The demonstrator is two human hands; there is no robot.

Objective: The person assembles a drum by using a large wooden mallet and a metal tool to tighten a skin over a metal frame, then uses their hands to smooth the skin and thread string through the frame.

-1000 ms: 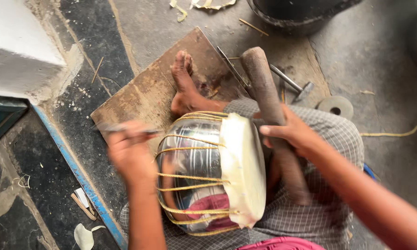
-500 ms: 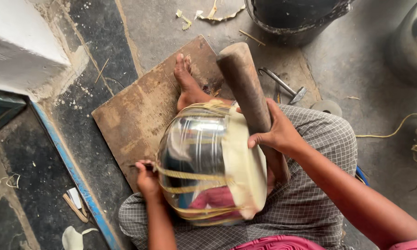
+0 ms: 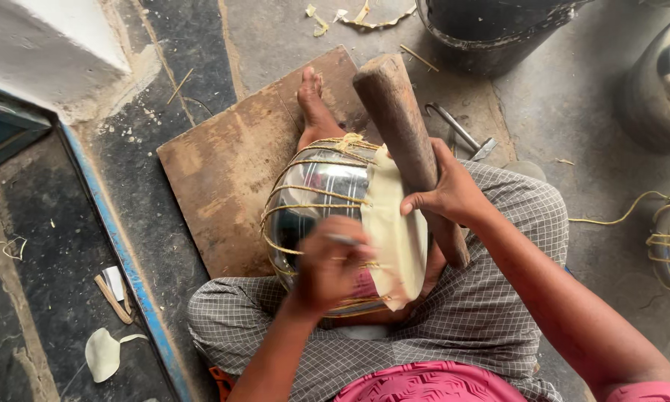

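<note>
Down in the lap, over the checked cloth [image 3: 498, 313], the left hand [image 3: 331, 264] is blurred, fingers curled shut on a thin metal rod [image 3: 344, 240] pressed against the shiny steel drum shell [image 3: 316, 197]. That shell lies on its side between the knees, laced with yellowish cords [image 3: 305, 208], a pale skin head [image 3: 398, 231] stretched over its right end. The right hand [image 3: 450, 190] is clamped around a thick wooden mallet [image 3: 405, 141], its handle just beside the skin's rim. Beyond, a bare foot [image 3: 312, 100] rests on the wooden board [image 3: 223, 164], a dark bucket [image 3: 491, 33] farther off.
</note>
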